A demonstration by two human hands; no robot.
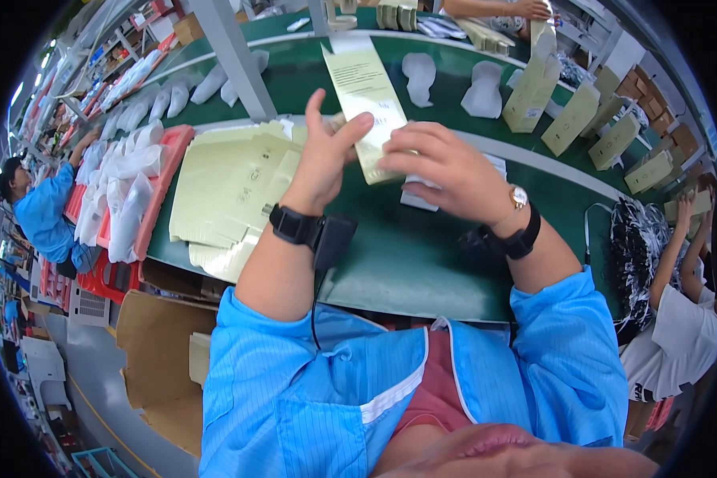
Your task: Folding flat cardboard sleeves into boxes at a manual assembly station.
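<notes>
Between my hands, over the green bench, a tall pale-yellow carton is tilted with an upper flap raised. My left hand grips its left side, thumb on the front face and one finger pointing up. From the right, my right hand curls its fingers against the carton's lower front and edge. A small white piece lies under my right hand, partly hidden. Left of my hands lies a pile of flattened pale-yellow cartons.
Bubble-wrapped items rest along the conveyor, and several upright cartons stand at right. A red tray of wrapped items is at left, near a grey post. Black-and-white shredded filler hangs at right. Co-workers are on both sides.
</notes>
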